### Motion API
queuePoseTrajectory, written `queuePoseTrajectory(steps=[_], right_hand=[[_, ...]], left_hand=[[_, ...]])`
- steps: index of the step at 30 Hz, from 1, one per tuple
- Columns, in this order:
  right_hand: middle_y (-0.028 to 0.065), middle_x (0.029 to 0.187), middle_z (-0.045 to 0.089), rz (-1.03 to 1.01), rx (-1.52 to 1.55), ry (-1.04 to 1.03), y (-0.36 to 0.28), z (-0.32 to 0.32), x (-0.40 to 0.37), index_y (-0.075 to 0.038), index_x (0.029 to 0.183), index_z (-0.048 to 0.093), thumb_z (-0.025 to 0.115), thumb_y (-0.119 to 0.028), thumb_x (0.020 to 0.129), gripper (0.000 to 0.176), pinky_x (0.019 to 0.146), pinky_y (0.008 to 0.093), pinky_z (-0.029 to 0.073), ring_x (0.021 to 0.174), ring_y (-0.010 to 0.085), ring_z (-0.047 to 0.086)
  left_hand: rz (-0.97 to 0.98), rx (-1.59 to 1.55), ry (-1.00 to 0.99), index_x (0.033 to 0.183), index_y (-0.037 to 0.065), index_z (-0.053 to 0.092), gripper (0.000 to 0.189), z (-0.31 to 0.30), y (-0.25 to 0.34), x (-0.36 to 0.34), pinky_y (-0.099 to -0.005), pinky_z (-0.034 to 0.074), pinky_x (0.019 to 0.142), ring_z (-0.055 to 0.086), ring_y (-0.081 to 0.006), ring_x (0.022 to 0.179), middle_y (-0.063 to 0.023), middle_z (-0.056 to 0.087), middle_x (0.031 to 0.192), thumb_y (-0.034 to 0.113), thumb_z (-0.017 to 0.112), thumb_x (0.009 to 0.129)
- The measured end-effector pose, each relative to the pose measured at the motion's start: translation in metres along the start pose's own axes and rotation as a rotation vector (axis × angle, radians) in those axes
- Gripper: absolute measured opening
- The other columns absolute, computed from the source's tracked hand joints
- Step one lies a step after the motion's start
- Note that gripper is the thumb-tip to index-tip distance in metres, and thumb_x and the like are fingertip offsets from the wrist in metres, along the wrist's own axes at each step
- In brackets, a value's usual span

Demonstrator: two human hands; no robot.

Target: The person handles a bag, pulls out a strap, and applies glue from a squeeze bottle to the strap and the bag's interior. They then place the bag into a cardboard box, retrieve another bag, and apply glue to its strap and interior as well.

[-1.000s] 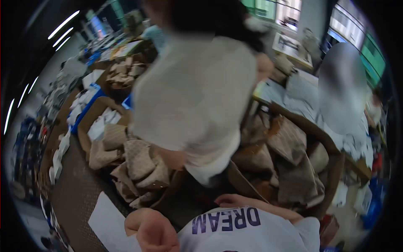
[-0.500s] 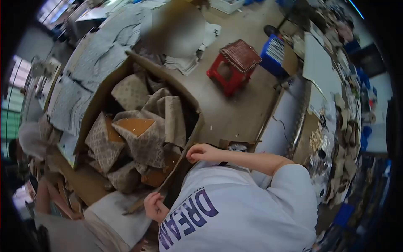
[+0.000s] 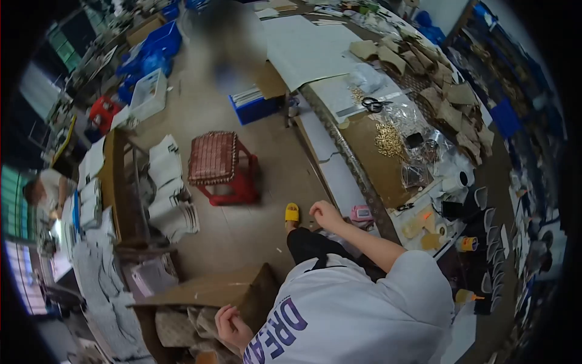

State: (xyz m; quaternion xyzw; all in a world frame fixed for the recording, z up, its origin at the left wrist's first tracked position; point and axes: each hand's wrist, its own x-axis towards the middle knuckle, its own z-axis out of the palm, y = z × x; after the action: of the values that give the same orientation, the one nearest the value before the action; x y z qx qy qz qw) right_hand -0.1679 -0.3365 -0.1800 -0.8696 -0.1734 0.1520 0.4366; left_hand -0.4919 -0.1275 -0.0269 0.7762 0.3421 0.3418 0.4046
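My left hand (image 3: 232,327) hovers at the lower edge beside an open cardboard box (image 3: 209,288). Its fingers are curled in, and I see nothing in them. Patterned beige fabric pieces (image 3: 176,324) lie in the box, partly cut off by the view. My right hand (image 3: 326,215) hangs in front of my body, loosely closed and holding nothing visible. It is nearest to the long worktable (image 3: 388,182) on the right, apart from it. Below the table's edge, a small pink object (image 3: 361,213) lies near that hand.
A red stool (image 3: 224,167) with a woven cover stands ahead. On the worktable are black scissors (image 3: 376,105), small gold pieces (image 3: 388,141), glue bottles (image 3: 431,241) and beige pieces (image 3: 451,115). A blue bin (image 3: 254,109) and a blurred person are farther off. Stacked sheets (image 3: 170,194) lie left.
My view has swung right, so the box now sits at the lower edge and the worktable shows more fully. My right hand has moved away from the box's rim.
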Motion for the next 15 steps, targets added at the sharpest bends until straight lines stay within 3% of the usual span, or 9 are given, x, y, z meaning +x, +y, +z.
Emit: queuePoseTrajectory(steps=[1, 4, 7, 10, 11, 14, 15], right_hand=[[0.0143, 0.090, 0.060, -0.054, -0.069, 0.144, 0.020, -0.009, 0.022, -0.005, 0.081, 0.059, 0.050, -0.003, 0.077, 0.010, 0.077, 0.0393, 0.047, 0.087, 0.0353, 0.057], [0.0173, 0.103, 0.052, -0.012, -0.195, 0.410, 0.061, -0.063, 0.092, -0.004, 0.095, 0.056, 0.050, 0.002, 0.076, 0.022, 0.087, 0.0407, 0.042, 0.103, 0.0363, 0.049], [0.0189, 0.113, 0.048, 0.099, -0.190, 0.541, 0.063, -0.115, 0.132, -0.003, 0.103, 0.054, 0.049, 0.004, 0.076, 0.028, 0.093, 0.0414, 0.039, 0.110, 0.0369, 0.045], [0.0183, 0.119, 0.045, 0.158, -0.378, 0.605, 0.082, -0.146, 0.148, -0.005, 0.109, 0.053, 0.049, 0.004, 0.077, 0.033, 0.096, 0.0419, 0.038, 0.112, 0.0370, 0.045], [0.0183, 0.128, 0.042, 0.187, -0.425, 0.582, 0.100, -0.151, 0.146, -0.005, 0.118, 0.049, 0.049, -0.002, 0.082, 0.037, 0.101, 0.0430, 0.033, 0.121, 0.0369, 0.039], [0.0186, 0.136, 0.035, 0.181, -0.587, 0.572, 0.121, -0.151, 0.137, -0.005, 0.128, 0.044, 0.049, -0.010, 0.086, 0.042, 0.107, 0.0452, 0.026, 0.130, 0.0366, 0.030], [0.0180, 0.143, 0.028, 0.207, -0.569, 0.496, 0.131, -0.145, 0.132, -0.005, 0.137, 0.034, 0.049, -0.017, 0.089, 0.051, 0.110, 0.0494, 0.018, 0.135, 0.0356, 0.022]], left_hand=[[0.045, 0.038, -0.027, 0.083, -0.002, 0.060, 0.019, 0.026, -0.007, 0.025, -0.0278, 0.049, 0.060, 0.058, -0.0202, 0.070, -0.0149, 0.060, 0.090, -0.013, 0.046, 0.077], [0.163, 0.040, -0.199, 0.086, -0.002, 0.060, 0.019, 0.108, 0.001, 0.113, -0.0295, 0.050, 0.062, 0.060, -0.0224, 0.075, -0.0152, 0.059, 0.089, -0.013, 0.048, 0.077], [0.020, -0.100, -0.359, 0.089, -0.001, 0.060, 0.019, 0.177, -0.010, 0.175, -0.0284, 0.050, 0.062, 0.061, -0.0213, 0.073, -0.0144, 0.060, 0.090, -0.012, 0.050, 0.079], [0.146, 0.069, -0.541, 0.090, 0.000, 0.060, 0.018, 0.213, -0.010, 0.220, -0.0268, 0.049, 0.062, 0.061, -0.0197, 0.069, -0.0129, 0.060, 0.090, -0.011, 0.050, 0.080], [0.160, 0.076, -0.544, 0.090, 0.001, 0.060, 0.019, 0.224, -0.006, 0.232, -0.0264, 0.049, 0.060, 0.061, -0.0192, 0.065, -0.0121, 0.060, 0.089, -0.011, 0.048, 0.081], [0.169, 0.123, -0.640, 0.089, 0.001, 0.060, 0.019, 0.249, 0.004, 0.261, -0.0270, 0.048, 0.058, 0.061, -0.0191, 0.065, -0.0126, 0.060, 0.088, -0.011, 0.048, 0.081], [0.198, 0.130, -0.662, 0.090, 0.002, 0.060, 0.020, 0.256, 0.003, 0.268, -0.0278, 0.047, 0.057, 0.061, -0.0183, 0.065, -0.0119, 0.060, 0.086, -0.010, 0.047, 0.081]])
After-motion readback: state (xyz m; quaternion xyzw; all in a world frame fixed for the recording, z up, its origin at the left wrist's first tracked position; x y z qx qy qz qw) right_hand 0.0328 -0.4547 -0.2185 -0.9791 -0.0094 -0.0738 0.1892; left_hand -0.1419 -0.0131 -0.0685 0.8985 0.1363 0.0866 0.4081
